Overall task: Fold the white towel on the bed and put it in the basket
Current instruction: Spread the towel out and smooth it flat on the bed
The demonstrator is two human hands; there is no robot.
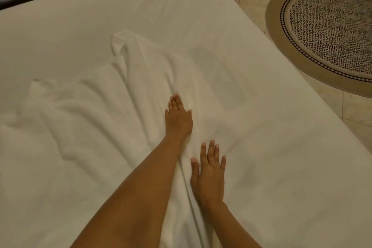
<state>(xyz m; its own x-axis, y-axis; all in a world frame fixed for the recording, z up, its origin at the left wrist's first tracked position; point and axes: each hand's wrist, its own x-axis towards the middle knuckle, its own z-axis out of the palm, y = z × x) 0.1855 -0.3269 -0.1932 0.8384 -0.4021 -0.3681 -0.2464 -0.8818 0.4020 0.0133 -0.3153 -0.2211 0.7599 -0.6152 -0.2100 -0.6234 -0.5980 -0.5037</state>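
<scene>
The white towel lies rumpled on the bed. Both hands press flat on it with straight fingers — the left hand farther out, the right hand nearer. A round rug lies on the floor beside the bed.

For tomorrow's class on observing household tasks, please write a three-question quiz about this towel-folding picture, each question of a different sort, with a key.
1. True or false: the white towel lies neatly folded on the bed.
2. Multiple choice: how do the hands lie? A) both flat on the cloth, fingers straight; B) both curled in fists; C) one lifting a corner.
3. Short answer: what lies on the tiled floor beside the bed?

Key
1. False: it is spread out and rumpled.
2. A: the left hand lies farther up the towel, and the right hand lies nearer the person.
3. A round patterned rug. No basket is in view.
</scene>
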